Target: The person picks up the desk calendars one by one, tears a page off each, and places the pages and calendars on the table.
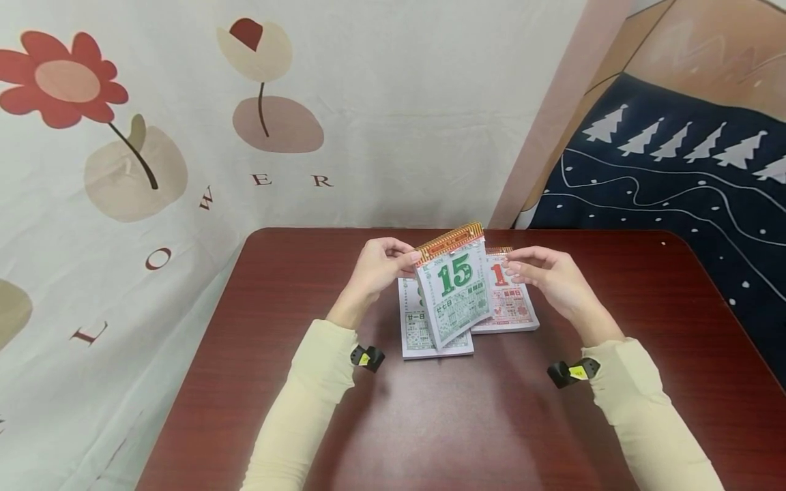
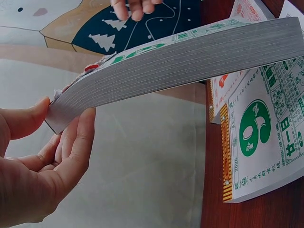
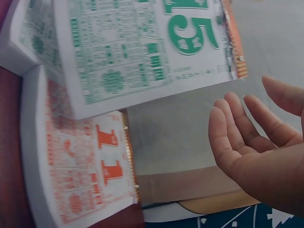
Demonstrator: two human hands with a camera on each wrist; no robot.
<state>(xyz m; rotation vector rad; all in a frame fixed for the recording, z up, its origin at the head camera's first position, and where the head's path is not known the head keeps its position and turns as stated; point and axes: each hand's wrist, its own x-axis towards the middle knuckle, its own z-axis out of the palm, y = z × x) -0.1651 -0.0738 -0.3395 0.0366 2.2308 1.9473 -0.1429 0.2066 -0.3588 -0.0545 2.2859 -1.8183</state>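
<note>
My left hand pinches the top left corner of a tear-off calendar with a green 15, thumb above and fingers beneath. The pad is raised and tilted, its thick stack of page edges showing in the left wrist view. Below it on the table lies a second tear-off calendar with a large green digit, partly covered. Beside that lies a third one with a red 11. My right hand holds nothing; its fingers are loosely bent, apart from the raised calendar's top corner.
The dark red wooden table has rounded back corners. Behind it hangs a pale cloth with flowers and letters. To the right is a dark blue cloth with white trees. Both wrists wear small black cameras.
</note>
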